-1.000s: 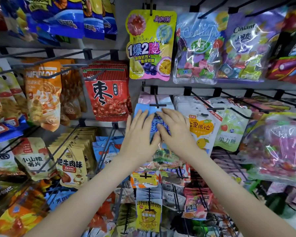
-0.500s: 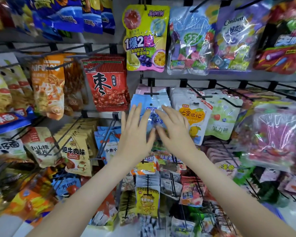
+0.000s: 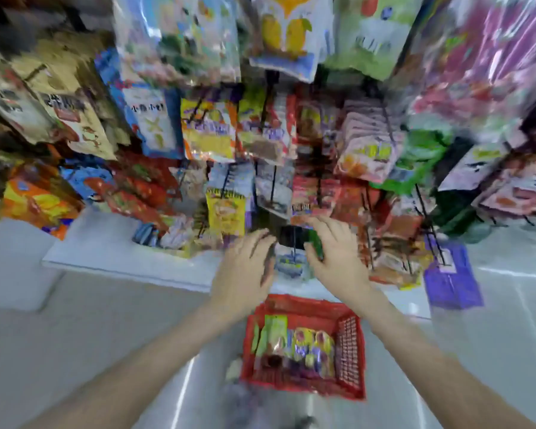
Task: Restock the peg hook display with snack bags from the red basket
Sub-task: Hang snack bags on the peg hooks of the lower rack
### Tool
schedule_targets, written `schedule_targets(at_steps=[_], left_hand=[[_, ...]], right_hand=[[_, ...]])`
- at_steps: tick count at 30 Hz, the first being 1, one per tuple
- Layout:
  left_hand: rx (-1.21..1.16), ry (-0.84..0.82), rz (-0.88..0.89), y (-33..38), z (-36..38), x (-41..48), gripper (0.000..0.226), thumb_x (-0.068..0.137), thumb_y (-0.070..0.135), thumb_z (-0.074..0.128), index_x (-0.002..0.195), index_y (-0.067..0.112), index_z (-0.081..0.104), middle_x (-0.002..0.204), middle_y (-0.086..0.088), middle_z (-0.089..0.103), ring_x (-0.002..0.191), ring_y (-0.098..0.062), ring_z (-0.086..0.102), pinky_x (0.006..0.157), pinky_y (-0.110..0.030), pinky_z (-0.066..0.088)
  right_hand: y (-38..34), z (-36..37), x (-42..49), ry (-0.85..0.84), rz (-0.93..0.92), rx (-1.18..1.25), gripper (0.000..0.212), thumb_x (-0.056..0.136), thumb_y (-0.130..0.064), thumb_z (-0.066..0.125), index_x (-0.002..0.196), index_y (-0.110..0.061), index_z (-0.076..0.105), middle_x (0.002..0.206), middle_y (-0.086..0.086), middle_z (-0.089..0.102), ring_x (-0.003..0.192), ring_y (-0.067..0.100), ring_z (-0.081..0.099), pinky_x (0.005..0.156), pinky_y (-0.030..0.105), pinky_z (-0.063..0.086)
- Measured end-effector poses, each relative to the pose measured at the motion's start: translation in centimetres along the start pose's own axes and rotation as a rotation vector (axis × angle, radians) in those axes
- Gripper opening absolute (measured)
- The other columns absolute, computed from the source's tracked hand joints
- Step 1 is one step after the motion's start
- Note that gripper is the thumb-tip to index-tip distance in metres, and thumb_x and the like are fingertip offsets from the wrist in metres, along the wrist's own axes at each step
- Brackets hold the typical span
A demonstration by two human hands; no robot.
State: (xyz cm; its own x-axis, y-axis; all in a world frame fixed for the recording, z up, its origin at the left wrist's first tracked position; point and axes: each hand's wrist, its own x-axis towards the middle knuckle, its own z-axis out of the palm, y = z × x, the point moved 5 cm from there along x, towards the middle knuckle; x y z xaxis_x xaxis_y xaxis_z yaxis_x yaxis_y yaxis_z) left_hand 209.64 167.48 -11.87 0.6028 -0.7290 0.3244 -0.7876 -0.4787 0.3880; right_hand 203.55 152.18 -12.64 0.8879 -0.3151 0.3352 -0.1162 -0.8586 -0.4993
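My remote feed, blurred by motion, shows both hands low at the foot of the peg hook display (image 3: 273, 187). The left hand (image 3: 245, 274) has straight, loose fingers and holds nothing. The right hand (image 3: 334, 258) lies against a dark-and-green packet (image 3: 294, 239); I cannot tell whether it pinches it. The red basket (image 3: 348, 345) stands on the floor (image 3: 106, 351) just below, snack bags (image 3: 300, 345) inside

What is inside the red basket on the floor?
The red basket holds a green bag at its left and yellow and purple bags in the middle. The picture is blurred, and whatever lies under these bags is covered.
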Motion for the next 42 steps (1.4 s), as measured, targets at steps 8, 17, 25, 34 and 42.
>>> schedule_targets(at_steps=[8,17,25,34,42], left_hand=[[0.034,-0.424,-0.126,-6.4,21.8,-13.8,0.040,0.077,0.024,0.045,0.100,0.001,0.068,0.099,-0.016,0.068,0.088,-0.033,0.068,0.079,-0.035,0.056],[0.180,-0.587,-0.024,-17.9,47.2,-24.4,0.032,0.078,0.018,0.057,0.101,0.000,0.069,0.109,-0.024,0.065,0.092,-0.040,0.066,0.077,-0.046,0.057],[0.178,-0.598,0.067,-21.4,60.5,-25.1,0.049,0.075,0.015,0.074,0.122,0.008,0.062,0.128,-0.021,0.056,0.114,-0.039,0.056,0.096,-0.049,0.046],[0.217,-0.611,0.136,-21.2,64.6,-23.8,0.046,0.084,0.029,0.068,0.126,0.012,0.060,0.135,-0.019,0.053,0.124,-0.036,0.050,0.103,-0.046,0.040],[0.240,-0.809,0.017,-22.6,67.1,-24.7,0.057,0.097,0.044,0.041,0.146,0.019,0.029,0.149,-0.005,0.036,0.139,-0.023,0.026,0.113,-0.037,0.021]], right_hand=[[15.9,17.2,-19.3,-0.372,0.287,-0.029,0.047,0.082,-0.010,0.068,0.127,-0.001,0.055,0.117,0.018,0.061,0.106,0.038,0.056,0.095,0.043,0.040],[35.6,44.0,-35.4,-0.753,0.334,-0.251,0.083,0.088,-0.009,0.053,0.151,-0.018,0.000,0.149,0.006,0.027,0.138,0.025,0.022,0.109,0.051,0.028],[50.7,55.5,-37.9,-0.898,0.603,-0.460,0.070,0.092,-0.030,0.054,0.146,-0.006,0.018,0.146,0.017,0.032,0.138,0.026,0.027,0.115,0.041,0.016],[48.2,57.1,-32.7,-0.763,0.465,0.053,0.023,0.083,0.002,0.060,0.105,-0.004,0.064,0.101,0.003,0.058,0.088,0.013,0.050,0.075,0.013,0.034],[43.1,58.7,-30.4,-0.696,0.325,0.339,0.009,0.084,-0.003,0.066,0.090,-0.008,0.063,0.082,-0.014,0.048,0.093,0.003,0.045,0.081,0.020,0.038]])
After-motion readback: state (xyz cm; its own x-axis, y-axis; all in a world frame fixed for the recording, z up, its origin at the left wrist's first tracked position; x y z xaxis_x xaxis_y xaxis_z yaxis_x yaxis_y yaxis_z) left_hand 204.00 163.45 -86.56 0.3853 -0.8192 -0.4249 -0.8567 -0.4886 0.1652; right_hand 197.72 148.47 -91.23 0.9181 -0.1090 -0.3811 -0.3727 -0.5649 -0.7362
